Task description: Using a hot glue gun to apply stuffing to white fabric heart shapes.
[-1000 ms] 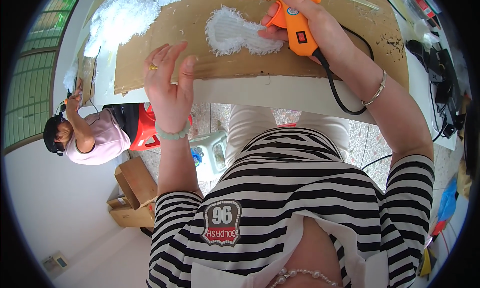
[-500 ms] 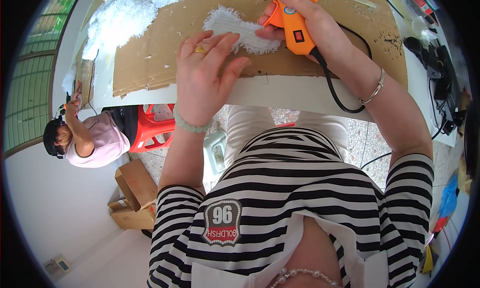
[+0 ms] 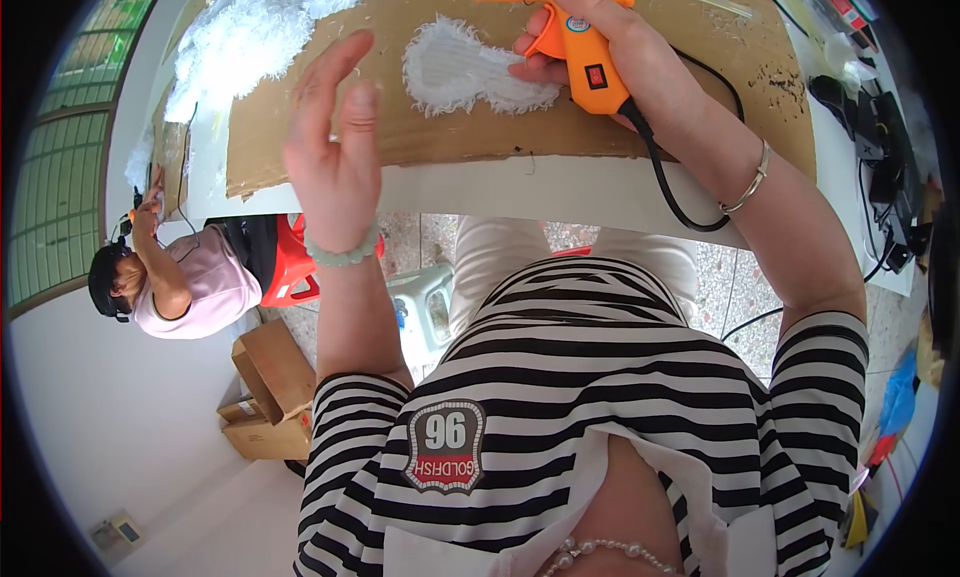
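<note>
An orange glue gun (image 3: 575, 32) is gripped in the right hand (image 3: 600, 47), the fingers wrapped round its handle with the forefinger laid along the top of the body. The gun is bright orange, with a small red switch on the handle and a black cord (image 3: 670, 182) that runs from the handle's base over the near edge of the tabletop (image 3: 560, 192). A pale glue stick projects from the back of the gun. Just beside the gun, on a sheet of brown cardboard (image 3: 640, 127) spread over the tabletop, a white fluffy piece (image 3: 465, 67) is laid; it is elongated, with frayed, fringed edges. The left hand (image 3: 335, 147) is held raised above the near left part of the cardboard, its grip spread and holding nothing, fingers together and pointing up. A heap of white fluff (image 3: 250, 32) is piled at the far left corner of the cardboard.
</note>
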Available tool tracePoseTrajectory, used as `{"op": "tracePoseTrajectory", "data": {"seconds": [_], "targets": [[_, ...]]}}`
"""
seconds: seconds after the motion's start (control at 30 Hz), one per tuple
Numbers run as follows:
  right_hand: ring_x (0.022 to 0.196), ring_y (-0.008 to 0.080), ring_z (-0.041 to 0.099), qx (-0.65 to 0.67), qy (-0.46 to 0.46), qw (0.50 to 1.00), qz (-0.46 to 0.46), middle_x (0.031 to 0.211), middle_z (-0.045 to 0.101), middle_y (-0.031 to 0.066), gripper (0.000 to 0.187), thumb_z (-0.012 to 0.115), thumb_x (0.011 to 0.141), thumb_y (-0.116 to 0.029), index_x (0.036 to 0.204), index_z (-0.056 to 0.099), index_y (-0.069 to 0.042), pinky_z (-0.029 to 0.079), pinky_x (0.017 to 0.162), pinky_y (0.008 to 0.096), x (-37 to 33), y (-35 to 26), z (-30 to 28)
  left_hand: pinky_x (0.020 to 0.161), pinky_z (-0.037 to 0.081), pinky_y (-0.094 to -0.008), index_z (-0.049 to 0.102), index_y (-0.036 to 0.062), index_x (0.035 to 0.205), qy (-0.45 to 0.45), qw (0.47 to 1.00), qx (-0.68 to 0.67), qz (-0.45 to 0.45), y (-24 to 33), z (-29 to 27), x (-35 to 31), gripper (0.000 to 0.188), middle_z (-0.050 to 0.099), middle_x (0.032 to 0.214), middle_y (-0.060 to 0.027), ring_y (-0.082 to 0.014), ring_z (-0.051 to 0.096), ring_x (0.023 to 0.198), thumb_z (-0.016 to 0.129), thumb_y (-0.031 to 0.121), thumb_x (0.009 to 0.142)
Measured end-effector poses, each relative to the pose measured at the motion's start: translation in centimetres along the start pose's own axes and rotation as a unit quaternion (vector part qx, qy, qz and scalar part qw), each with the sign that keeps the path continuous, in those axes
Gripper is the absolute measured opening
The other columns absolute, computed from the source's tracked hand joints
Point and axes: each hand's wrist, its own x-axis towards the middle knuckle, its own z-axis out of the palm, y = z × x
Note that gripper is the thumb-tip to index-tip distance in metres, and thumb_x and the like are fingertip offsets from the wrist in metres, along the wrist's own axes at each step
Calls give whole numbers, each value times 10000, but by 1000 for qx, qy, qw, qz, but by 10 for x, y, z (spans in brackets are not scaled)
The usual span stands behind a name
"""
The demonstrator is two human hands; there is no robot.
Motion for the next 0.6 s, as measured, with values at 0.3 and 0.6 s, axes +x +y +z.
{"op": "tracePoseTrajectory", "data": {"seconds": [0.3,0.6], "targets": [[797,192,620,22,-14,1000,-12,932,595,86,310,474,977,-279,1050,550,12,539,799,329,0,3,-1,958,422,-432,592,52,1105,-106,978,176,37,-8,6,-29,261,688,989,-104,-338,598,1049,593,32,845],[810,195,630,17,-25,999,-21,907,605,91,321,467,978,-286,1027,560,18,533,797,328,3,6,-7,870,481,-323,602,4,1052,75,997,-11,-13,-6,-5,-6,201,671,1006,-95,-211,623,952,575,-36,857]]}}
